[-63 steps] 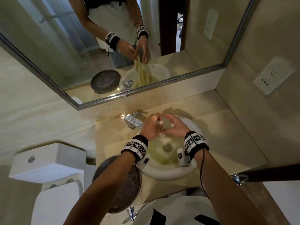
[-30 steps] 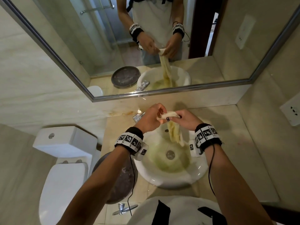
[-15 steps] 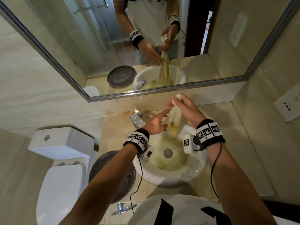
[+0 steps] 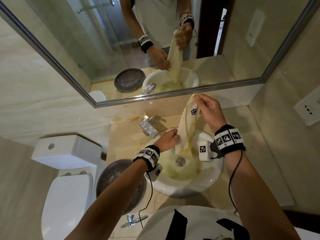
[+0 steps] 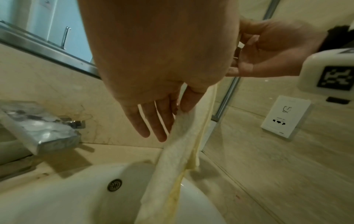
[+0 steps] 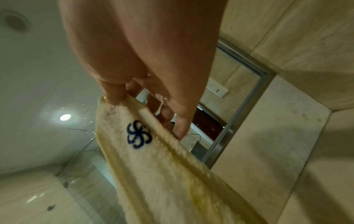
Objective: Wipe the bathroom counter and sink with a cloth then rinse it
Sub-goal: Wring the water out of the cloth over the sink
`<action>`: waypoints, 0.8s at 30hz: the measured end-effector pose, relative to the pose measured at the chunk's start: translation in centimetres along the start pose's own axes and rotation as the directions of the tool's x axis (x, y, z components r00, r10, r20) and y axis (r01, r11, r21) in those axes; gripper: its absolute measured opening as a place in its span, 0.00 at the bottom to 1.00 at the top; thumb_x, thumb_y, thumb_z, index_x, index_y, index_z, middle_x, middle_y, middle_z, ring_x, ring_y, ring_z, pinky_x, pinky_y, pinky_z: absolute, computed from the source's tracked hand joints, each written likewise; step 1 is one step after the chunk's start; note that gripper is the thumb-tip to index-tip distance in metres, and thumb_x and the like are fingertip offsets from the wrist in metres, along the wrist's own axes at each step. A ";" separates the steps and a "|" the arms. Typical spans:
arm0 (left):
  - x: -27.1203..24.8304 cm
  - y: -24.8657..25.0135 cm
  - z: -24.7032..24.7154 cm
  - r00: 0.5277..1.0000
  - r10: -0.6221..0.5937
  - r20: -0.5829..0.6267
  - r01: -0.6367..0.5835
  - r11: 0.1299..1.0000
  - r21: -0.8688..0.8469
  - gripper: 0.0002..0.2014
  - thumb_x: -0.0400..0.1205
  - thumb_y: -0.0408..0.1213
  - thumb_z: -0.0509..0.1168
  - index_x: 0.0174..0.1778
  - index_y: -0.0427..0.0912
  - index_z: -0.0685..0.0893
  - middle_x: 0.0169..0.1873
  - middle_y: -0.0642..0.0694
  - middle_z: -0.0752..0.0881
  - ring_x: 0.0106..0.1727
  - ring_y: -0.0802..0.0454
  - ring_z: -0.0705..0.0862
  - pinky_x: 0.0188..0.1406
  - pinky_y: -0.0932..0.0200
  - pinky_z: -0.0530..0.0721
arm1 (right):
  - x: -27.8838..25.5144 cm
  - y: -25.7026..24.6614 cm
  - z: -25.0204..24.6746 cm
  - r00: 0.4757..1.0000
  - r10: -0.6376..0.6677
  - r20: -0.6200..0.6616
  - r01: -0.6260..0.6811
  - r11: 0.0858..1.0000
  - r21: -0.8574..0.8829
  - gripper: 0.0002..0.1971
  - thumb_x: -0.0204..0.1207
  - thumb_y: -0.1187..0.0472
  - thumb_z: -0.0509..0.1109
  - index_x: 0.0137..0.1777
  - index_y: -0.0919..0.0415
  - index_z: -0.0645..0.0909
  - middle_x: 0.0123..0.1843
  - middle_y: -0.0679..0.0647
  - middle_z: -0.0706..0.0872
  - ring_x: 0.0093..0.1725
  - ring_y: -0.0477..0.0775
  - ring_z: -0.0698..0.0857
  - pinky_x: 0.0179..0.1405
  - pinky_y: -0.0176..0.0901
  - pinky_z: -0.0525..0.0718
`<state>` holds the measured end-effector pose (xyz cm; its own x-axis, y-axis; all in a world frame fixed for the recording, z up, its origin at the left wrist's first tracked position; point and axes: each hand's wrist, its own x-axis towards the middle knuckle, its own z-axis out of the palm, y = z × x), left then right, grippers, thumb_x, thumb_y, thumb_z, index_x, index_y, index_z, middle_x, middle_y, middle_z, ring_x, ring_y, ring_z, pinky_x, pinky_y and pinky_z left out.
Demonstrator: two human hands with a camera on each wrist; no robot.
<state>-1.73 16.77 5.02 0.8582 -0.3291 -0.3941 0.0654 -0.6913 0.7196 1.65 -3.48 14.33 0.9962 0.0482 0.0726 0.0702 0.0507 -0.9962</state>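
Fingertips [image 6: 114, 97] of the right hand [image 4: 210, 110] pinch the cloth [image 4: 187, 125] by its top corner; it hangs lengthwise below them into the sink [image 4: 204, 184]. Nearer its lower end, the left hand [image 4: 168, 140] seems to touch it, fingers [image 5: 153, 121] straight.

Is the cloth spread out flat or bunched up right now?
Bunched: the cloth hangs as a narrow gathered strip from the right hand into the sink.

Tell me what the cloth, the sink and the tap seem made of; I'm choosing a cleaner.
Cloth: looped terry, probably cotton, cream with yellow stains and a dark blue stitched emblem. Sink: glossy white, smooth with soft highlights, likely glazed ceramic. Tap: mirror-bright squared metal, probably chromed, spotted with droplets or marks.
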 end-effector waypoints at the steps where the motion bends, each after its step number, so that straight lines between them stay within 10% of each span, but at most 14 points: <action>1: -0.1 -0.2 0.3 1.000 -0.017 -0.009 0.017 1.000 -0.021 0.20 0.81 0.51 0.52 0.55 0.38 0.76 0.51 0.35 0.84 0.51 0.40 0.83 0.58 0.36 0.81 | -0.1 -0.3 0.0 1.000 -0.004 -0.004 0.004 1.000 -0.006 0.12 0.85 0.47 0.68 0.52 0.52 0.90 0.45 0.56 0.88 0.48 0.54 0.85 0.57 0.60 0.84; 8: -0.2 2.2 1.9 0.962 -0.103 -0.251 0.118 0.992 0.046 0.33 0.74 0.72 0.61 0.59 0.45 0.73 0.50 0.50 0.83 0.45 0.49 0.84 0.41 0.49 0.83 | 0.0 -1.6 0.9 0.994 -0.068 0.084 0.076 0.992 -0.100 0.18 0.86 0.51 0.68 0.55 0.69 0.88 0.50 0.72 0.88 0.49 0.61 0.87 0.59 0.62 0.85; 13: 1.7 2.0 2.3 0.959 -0.078 -0.271 0.135 0.970 0.201 0.21 0.89 0.48 0.58 0.62 0.32 0.81 0.57 0.35 0.86 0.59 0.38 0.83 0.55 0.48 0.81 | 0.1 -2.8 0.6 0.996 -0.080 0.042 0.083 0.994 -0.072 0.15 0.86 0.54 0.69 0.59 0.65 0.90 0.51 0.58 0.93 0.55 0.61 0.91 0.62 0.59 0.86; 24: 2.6 1.5 3.0 0.953 0.016 -0.301 -0.034 0.998 -0.055 0.14 0.81 0.43 0.72 0.59 0.48 0.78 0.42 0.50 0.88 0.44 0.51 0.87 0.45 0.53 0.85 | 0.6 -3.1 -0.4 0.998 -0.060 -0.004 0.059 0.997 -0.052 0.17 0.84 0.48 0.69 0.56 0.62 0.90 0.49 0.64 0.92 0.50 0.67 0.91 0.51 0.59 0.87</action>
<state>-0.89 12.94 3.37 0.9726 -0.1309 -0.1923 0.0642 -0.6435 0.7627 2.01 -4.02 17.46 0.9904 0.0416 0.1318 0.1318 0.0013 -0.9913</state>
